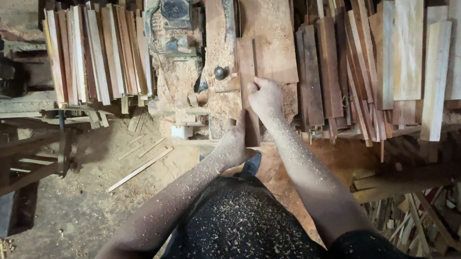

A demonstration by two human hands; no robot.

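Now both hands press a narrow wooden strip (pixel 246 87) flat on the sawdust-covered desk (pixel 219 63). Right hand (pixel 266 96) curls its fingers over the strip's upper part; left hand (pixel 234 143) closes on its near end. Stacked planks (pixel 96 53) lie well left, more boards (pixel 389 60) right.

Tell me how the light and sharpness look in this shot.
Head view: daylight falls on the right plank stack, the left edge and corners sink into shadow; both hands on the board look sharp; straight edges bow from wide-lens distortion.
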